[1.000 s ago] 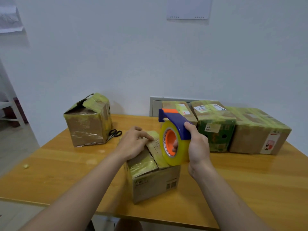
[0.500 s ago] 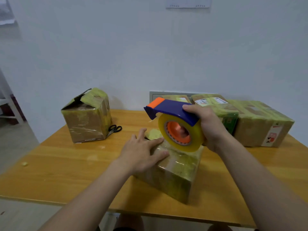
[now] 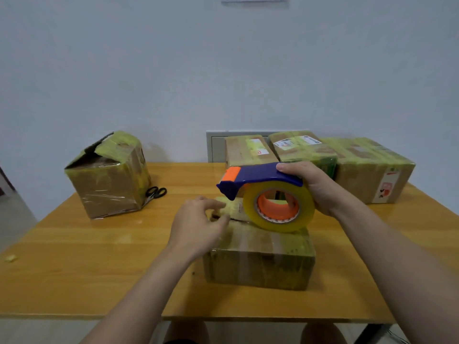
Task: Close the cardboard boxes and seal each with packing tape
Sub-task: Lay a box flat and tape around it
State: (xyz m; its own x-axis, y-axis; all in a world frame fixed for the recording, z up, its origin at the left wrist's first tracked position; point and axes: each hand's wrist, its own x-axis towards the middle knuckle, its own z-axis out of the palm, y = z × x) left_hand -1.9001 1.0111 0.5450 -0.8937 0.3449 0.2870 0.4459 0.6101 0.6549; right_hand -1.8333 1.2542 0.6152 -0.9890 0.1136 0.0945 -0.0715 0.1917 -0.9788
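Note:
A small cardboard box (image 3: 258, 259), wrapped in yellowish tape, lies on the wooden table (image 3: 99, 256) right in front of me. My right hand (image 3: 313, 187) grips the blue handle of a tape dispenser (image 3: 260, 177) with an orange tip. Its clear-yellow roll (image 3: 278, 207) rests on the box's top. My left hand (image 3: 198, 227) is at the box's top left, with curled fingers pinching the edge of a raised flap (image 3: 233, 207).
A taller box (image 3: 109, 180) with torn, open flaps stands at the back left, black scissors (image 3: 156, 192) beside it. Three taped boxes (image 3: 248, 150) (image 3: 298, 147) (image 3: 372, 167) line the back right against the wall. A small yellowish scrap (image 3: 10, 258) lies far left.
The box was turned so a long side faces me. My right hand swung the dispenser from upright to level over the box. My left hand went from flat on the box to curled at the flap.

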